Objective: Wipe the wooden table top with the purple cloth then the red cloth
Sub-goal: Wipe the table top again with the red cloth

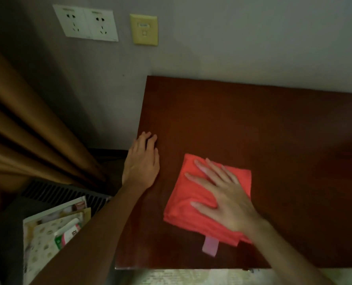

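A folded red cloth [183,204] lies flat on the dark wooden table top [253,124], toward its front left. My right hand [222,194] presses down on the cloth with fingers spread and straight. A small pale purple tag [210,246] sticks out from the cloth's near edge. My left hand [142,161] rests flat on the table's left edge, fingers straight, holding nothing. No purple cloth shows in view.
The table stands against a grey wall with two white sockets [86,23] and a yellow plate [144,29]. Brown curtains [27,124] hang at the left. Below them is a bag of packets [54,233] on the floor beside the table.
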